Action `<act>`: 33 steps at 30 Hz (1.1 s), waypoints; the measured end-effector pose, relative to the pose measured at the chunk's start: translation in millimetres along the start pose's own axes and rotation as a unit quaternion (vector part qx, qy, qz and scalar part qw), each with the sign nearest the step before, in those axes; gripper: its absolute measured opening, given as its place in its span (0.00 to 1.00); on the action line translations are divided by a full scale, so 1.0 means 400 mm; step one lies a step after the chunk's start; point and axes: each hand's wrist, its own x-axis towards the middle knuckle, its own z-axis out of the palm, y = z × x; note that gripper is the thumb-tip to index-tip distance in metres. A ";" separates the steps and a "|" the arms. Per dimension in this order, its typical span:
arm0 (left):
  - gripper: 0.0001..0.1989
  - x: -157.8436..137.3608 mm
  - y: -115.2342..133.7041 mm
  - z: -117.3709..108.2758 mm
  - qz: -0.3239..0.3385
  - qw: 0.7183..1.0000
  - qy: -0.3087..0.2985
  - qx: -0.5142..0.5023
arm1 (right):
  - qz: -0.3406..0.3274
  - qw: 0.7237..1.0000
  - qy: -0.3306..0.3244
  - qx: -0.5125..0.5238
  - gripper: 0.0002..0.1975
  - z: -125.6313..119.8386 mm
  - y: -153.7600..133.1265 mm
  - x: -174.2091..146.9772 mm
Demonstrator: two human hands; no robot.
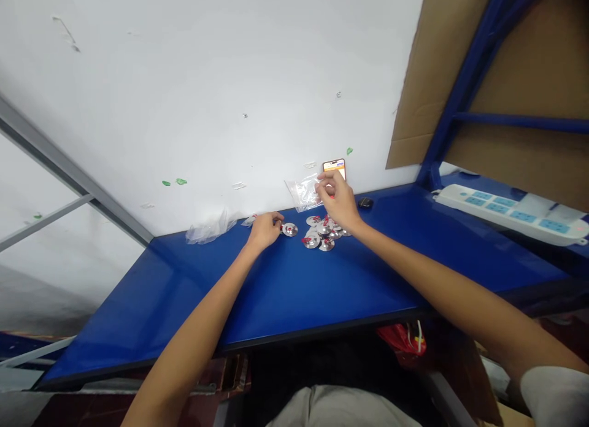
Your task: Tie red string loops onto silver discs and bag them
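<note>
In the head view, both bare arms reached across a blue tabletop (285,292) toward its far edge by the white wall. The left hand (264,229) lay knuckles-up on the surface with fingers curled, its fingertips touching a single metal disc (289,229) just at its 3 o'clock; whether it actually gripped anything could not be told. The right hand (339,201) hovered over a pile of metal discs (322,234) with red bits on them, fingers bent and pinched loosely together; whether a disc sat between them was hidden. The pile lay just at 7 o'clock of that hand. A clear plastic bag (304,194) stood at the hand's 9 o'clock, a phone (334,165) leaned on the wall at 12 o'clock, and a small black object (365,202) lay at 3 o'clock. A crumpled plastic wrap (209,229) lay at the left hand's 9 o'clock. A white power strip (510,212) rested far to the right.
</note>
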 end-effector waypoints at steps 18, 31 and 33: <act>0.06 -0.027 0.057 0.016 0.116 0.989 0.088 0.027 | -0.009 1.000 -0.006 -0.021 0.08 0.005 -0.023 -0.010; 0.15 -0.007 0.065 0.108 0.040 0.954 0.009 -0.297 | -0.003 0.999 0.010 -0.044 0.07 -0.004 0.010 -0.001; 0.18 -0.015 0.071 0.095 0.074 0.969 0.006 -0.235 | -0.007 0.999 0.007 -0.041 0.07 -0.004 0.005 -0.001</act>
